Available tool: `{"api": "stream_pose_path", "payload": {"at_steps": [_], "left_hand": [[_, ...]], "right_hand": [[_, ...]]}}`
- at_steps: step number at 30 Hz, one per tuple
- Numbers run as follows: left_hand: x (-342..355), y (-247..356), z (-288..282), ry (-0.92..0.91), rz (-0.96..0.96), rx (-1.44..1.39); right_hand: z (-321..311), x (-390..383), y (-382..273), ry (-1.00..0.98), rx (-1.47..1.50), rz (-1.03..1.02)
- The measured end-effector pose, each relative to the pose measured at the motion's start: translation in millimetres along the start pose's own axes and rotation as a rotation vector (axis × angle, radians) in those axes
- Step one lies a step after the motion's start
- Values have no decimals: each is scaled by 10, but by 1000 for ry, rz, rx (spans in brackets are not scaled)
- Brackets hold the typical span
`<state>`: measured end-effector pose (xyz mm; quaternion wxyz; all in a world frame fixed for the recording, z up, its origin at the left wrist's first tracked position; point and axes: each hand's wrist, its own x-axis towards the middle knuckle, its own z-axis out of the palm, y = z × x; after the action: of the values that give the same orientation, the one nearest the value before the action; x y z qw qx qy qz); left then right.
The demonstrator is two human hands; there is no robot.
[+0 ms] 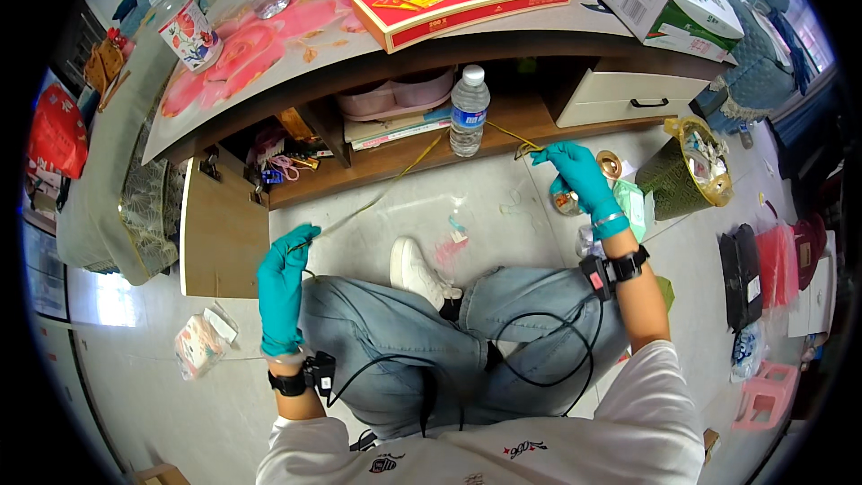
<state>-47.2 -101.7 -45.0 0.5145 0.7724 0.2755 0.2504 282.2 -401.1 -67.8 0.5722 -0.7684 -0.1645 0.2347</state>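
Both hands wear teal gloves. My left hand is closed, fingertips pinching one end of a thin yellowish cord. From there the cord runs up to a clear water bottle with a white cap and blue label, passes behind it, and comes out on its right. My right hand is closed on the other end, where some of the cord is bunched at the fingertips. The bottle stands upright on the low shelf of a cabinet, apart from both hands. Just below my right hand is a small jar, partly covered.
Above the shelf, the tabletop holds a red-and-gold box, more bottles and a glove box. A cabinet door hangs open at left. On the right are a drawer, a lined waste bin and a pink stool.
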Motion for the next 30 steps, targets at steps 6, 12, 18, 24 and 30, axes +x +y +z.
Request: {"api": "stream_pose_path", "payload": {"at_steps": [6,12,18,24,30], "left_hand": [[-434,275,94,-23,-274,-127],[-692,394,481,-429,-499,-453],[-575,278,1044,-597,-406,-618],[-452,92,1535,-621,-378,-663],[-549,32,1960,-666,-249,-617]], "right_hand": [[72,-592,222,-252,829,196],[430,-1050,240,-400,1254,398],[565,-1084,303,-370,1265,436],[529,-1177,379,-389,1294,407],[517,-1255,346,-358,1324,387]]}}
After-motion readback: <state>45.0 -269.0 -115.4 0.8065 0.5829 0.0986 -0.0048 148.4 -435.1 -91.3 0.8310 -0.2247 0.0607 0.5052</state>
